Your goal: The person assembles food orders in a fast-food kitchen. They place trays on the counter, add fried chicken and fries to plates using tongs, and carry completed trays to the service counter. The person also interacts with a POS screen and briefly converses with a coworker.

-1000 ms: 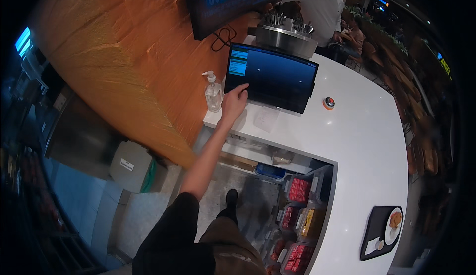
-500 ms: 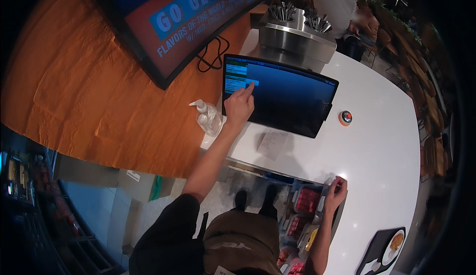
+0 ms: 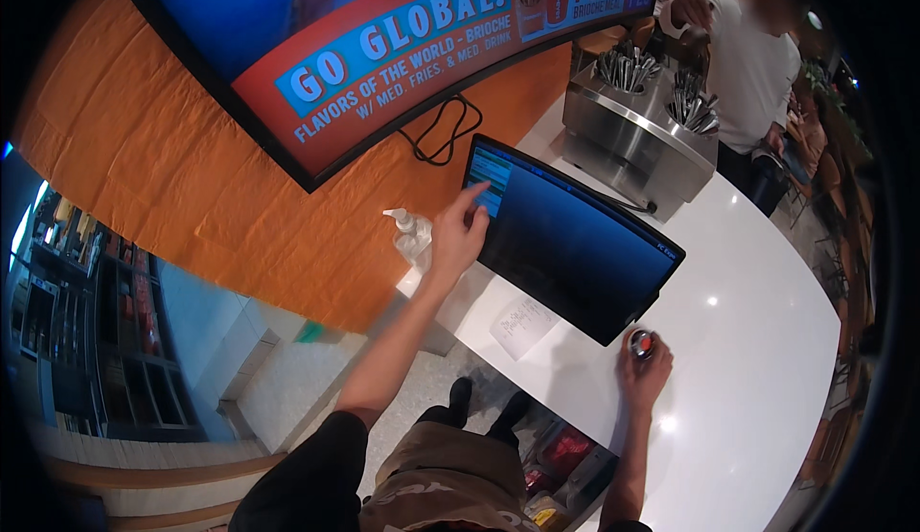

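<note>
My left hand (image 3: 460,235) is raised at the left side of a black touchscreen monitor (image 3: 575,244). Its index finger is stretched out over the lit list near the screen's edge, and nothing is in the hand. By the monitor's lower right corner, my right hand (image 3: 649,364) has its fingers curled round a small silver counter bell (image 3: 641,343) with an orange-red top. A slip of paper with handwriting (image 3: 523,326) lies on the white counter (image 3: 757,321) between my hands.
A clear pump bottle (image 3: 412,240) stands left of my left hand. Behind the monitor is a steel cutlery holder (image 3: 632,139) with a person in white (image 3: 752,67) beyond it. A large menu display (image 3: 402,62) overhangs the orange wall. Packed goods (image 3: 565,451) fill a drawer below.
My right hand has gone from the counter's near edge above the drawer to the bell. My left fingertip has shifted on the screen's list. The view has turned and swung.
</note>
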Motion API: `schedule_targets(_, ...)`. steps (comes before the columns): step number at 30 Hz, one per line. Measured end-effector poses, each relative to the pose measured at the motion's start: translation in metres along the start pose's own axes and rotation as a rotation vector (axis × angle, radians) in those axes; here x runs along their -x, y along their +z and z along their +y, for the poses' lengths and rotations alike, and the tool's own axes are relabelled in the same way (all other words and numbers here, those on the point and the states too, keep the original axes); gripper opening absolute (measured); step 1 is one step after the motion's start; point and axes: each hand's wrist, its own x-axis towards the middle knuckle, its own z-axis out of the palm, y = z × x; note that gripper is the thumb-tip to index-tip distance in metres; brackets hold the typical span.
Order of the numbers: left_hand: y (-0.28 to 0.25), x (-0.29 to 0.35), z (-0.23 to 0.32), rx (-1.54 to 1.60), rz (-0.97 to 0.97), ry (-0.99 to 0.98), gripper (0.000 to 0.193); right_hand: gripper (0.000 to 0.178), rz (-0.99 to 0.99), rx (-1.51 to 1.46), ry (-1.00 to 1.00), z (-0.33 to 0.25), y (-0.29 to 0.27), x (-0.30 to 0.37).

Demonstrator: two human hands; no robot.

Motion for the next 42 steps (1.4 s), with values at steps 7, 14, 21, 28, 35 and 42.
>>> schedule_targets(7, 0.007, -0.038, 0.012, -0.116, 0.1, 0.119, 0.027, 0.071, 0.139, -0.251, -0.214, -0.082, 0.01, 0.06)
schedule_targets(14, 0.018, -0.041, -0.002, -0.061, 0.19, 0.238, 0.026, 0.068, -0.273, -0.012, -0.228, -0.096, 0.003, 0.071)
schedule_targets(21, 0.026, -0.027, 0.017, -0.183, 0.085, 0.403, 0.026, 0.075, -0.008, -0.208, -0.158, -0.113, 0.019, 0.086)
schedule_targets(28, -0.12, 0.186, -0.055, 0.178, -0.486, 0.303, 0.018, 0.07, 0.002, 0.027, -0.105, -0.118, 0.048, 0.1)
schedule_targets(35, -0.472, 0.623, -0.305, -0.313, -0.656, -1.086, 0.028, 0.048, 0.466, 0.667, -0.185, -0.17, 0.105, 0.188)
schedule_targets(42, -0.791, 0.881, -0.356, 0.062, 1.182, -1.908, 0.019, 0.047, -1.138, -0.161, -0.11, -0.496, 0.479, 0.413)
